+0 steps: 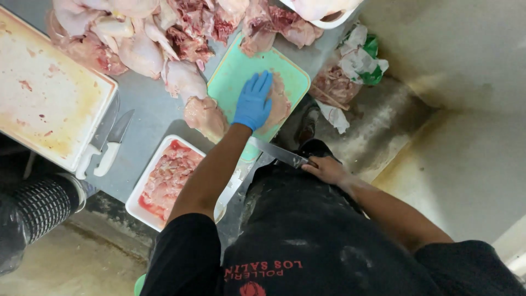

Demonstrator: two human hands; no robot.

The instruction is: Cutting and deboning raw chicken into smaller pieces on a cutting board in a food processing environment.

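My left hand (253, 101), in a blue glove, presses flat on a piece of raw chicken (280, 104) lying on a green cutting board (235, 71). My bare right hand (327, 169) grips the handle of a long knife (276, 152). Its blade points left, below the board's near edge and close to my left forearm. The blade is apart from the meat.
Several raw chicken carcasses (137, 38) are piled at the back of the grey table. A white tray (134, 205) of cut meat sits near my left elbow. A stained white board (44, 93) and two white-handled knives (112, 143) lie left. Scraps and bags (350, 71) lie at the right.
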